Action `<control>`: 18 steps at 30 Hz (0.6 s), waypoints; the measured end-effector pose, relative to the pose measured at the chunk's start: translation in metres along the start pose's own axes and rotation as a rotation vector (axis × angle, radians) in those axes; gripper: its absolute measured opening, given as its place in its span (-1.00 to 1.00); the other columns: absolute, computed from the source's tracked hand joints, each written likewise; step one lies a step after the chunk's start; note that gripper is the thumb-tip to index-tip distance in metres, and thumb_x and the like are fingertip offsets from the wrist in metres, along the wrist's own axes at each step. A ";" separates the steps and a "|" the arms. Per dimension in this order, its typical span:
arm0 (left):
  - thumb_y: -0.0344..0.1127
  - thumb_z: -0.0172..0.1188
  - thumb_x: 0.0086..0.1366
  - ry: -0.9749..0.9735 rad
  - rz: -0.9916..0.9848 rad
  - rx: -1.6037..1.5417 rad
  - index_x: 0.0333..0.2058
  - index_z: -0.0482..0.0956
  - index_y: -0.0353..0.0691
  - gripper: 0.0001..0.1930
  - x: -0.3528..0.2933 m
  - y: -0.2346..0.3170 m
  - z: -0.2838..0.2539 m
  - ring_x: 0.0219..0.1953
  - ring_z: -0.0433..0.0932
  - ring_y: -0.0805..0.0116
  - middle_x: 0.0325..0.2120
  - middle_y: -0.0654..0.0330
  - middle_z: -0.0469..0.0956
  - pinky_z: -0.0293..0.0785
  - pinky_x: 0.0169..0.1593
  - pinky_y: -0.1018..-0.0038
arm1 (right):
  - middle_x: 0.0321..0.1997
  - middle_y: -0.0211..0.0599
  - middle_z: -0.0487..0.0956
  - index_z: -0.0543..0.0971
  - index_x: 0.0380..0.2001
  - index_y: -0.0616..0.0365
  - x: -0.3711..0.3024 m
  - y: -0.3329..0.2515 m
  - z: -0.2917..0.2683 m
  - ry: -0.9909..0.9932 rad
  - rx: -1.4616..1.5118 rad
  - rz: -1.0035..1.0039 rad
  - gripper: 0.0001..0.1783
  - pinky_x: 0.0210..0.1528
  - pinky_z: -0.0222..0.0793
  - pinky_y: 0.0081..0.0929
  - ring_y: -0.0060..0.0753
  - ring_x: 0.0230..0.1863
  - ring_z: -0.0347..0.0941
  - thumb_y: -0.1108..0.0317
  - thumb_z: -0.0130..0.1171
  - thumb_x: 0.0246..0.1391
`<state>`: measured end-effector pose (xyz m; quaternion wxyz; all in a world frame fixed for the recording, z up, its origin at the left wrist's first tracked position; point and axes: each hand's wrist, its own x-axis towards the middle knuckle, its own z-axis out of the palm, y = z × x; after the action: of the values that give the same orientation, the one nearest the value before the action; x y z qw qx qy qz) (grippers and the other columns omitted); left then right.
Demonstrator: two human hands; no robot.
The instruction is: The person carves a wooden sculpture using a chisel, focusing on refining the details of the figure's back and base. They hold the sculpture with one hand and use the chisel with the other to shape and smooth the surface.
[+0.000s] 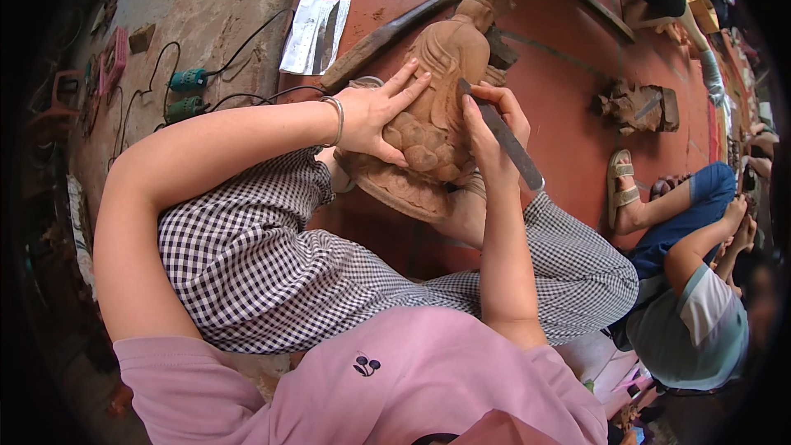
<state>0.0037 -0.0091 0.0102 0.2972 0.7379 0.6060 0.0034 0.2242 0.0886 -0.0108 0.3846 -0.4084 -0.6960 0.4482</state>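
Note:
A carved wooden statue (453, 48) of a robed, seated figure lies tilted between my legs, its head end pointing away from me and its petalled base near my feet. My left hand (375, 115) lies on the statue's left side, fingers spread, palm against the wood. In my right hand (498, 128) is a flat, dark metal carving chisel (512, 147), pinched between thumb and fingers. One end of the chisel meets the carved folds on the statue's right side; the rounded other end points back toward my right knee.
A long wooden beam (394, 37) lies beyond the statue, beside a white paper sheet (315, 35). Green power tools (188, 80) with black cords lie at left. Another carved wood piece (638, 107) rests on the red tile floor (560, 107). A seated person (688, 313) works at right.

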 end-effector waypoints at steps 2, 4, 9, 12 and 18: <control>0.26 0.48 -0.04 -0.033 -0.019 0.000 0.50 -0.45 -0.02 0.42 0.002 0.003 -0.003 0.26 0.41 -0.24 0.51 -0.13 -0.41 0.53 0.17 0.13 | -0.25 -0.04 0.69 0.67 -0.27 0.26 0.010 0.000 0.002 0.025 -0.071 -0.125 -0.81 -0.15 0.53 -0.44 -0.20 -0.23 0.66 0.42 0.36 0.02; 0.26 0.48 -0.04 -0.045 -0.033 -0.005 0.50 -0.45 -0.01 0.42 0.001 0.005 -0.005 0.26 0.41 -0.24 0.51 -0.12 -0.40 0.54 0.17 0.14 | -0.23 0.04 0.69 0.67 -0.30 0.27 0.013 -0.003 0.003 0.021 -0.110 -0.181 -0.82 -0.14 0.54 -0.40 -0.13 -0.17 0.68 0.44 0.36 -0.01; 0.26 0.48 -0.05 -0.025 -0.037 -0.008 0.51 -0.43 0.00 0.42 -0.002 0.005 -0.002 0.25 0.43 -0.23 0.51 -0.12 -0.40 0.54 0.15 0.13 | -0.23 0.10 0.70 0.67 -0.37 0.29 -0.001 -0.009 -0.006 -0.065 -0.177 -0.133 -0.87 -0.05 0.57 -0.33 -0.10 0.05 0.66 0.48 0.33 -0.02; 0.25 0.48 -0.05 -0.053 -0.055 0.011 0.51 -0.43 -0.01 0.42 0.001 0.006 -0.008 0.24 0.44 -0.22 0.51 -0.11 -0.39 0.55 0.14 0.12 | -0.27 0.07 0.71 0.67 -0.41 0.28 0.010 -0.021 -0.003 -0.052 -0.148 -0.142 -0.88 -0.03 0.59 -0.32 -0.08 0.04 0.66 0.46 0.35 -0.05; 0.24 0.49 -0.05 -0.045 -0.063 0.001 0.51 -0.42 -0.01 0.41 -0.001 0.008 -0.003 0.22 0.46 -0.23 0.52 -0.11 -0.38 0.58 0.12 0.11 | -0.32 0.05 0.70 0.66 -0.42 0.29 -0.003 -0.014 -0.006 -0.058 -0.171 -0.151 -0.90 -0.04 0.59 -0.34 -0.08 0.05 0.66 0.49 0.34 -0.03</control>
<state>0.0093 -0.0094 0.0162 0.3104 0.7184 0.6221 -0.0230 0.2280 0.0836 0.0040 0.3609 -0.3730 -0.7712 0.3685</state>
